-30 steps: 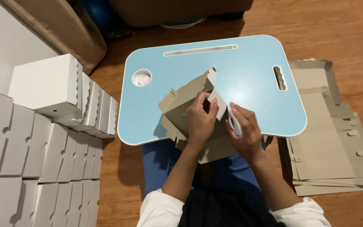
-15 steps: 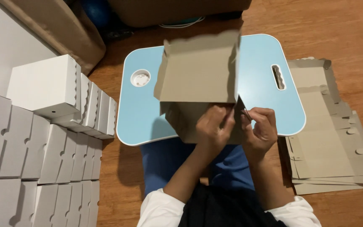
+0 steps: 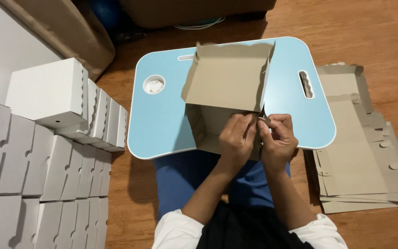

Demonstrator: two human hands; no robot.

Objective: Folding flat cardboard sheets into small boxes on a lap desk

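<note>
A half-folded brown cardboard box (image 3: 224, 92) stands on a light blue lap table (image 3: 162, 120), its lid panel raised and open toward the far side. My left hand (image 3: 237, 140) grips the box's near right wall. Beside it, my right hand (image 3: 278, 140) pinches a small flap at the box's right corner, fingers curled. Both hands touch each other at that corner. The box's near wall is partly hidden behind my hands.
A pile of flat brown cardboard blanks (image 3: 360, 143) lies on the wooden floor to the right. Rows of finished white boxes (image 3: 47, 152) are stacked on the left. The table has a round cup recess (image 3: 155, 85) and a handle slot (image 3: 305, 84).
The box was lifted and turned from a collapsed shape near my hands into an upright form with its lid open. Both hands shifted to its right corner.
</note>
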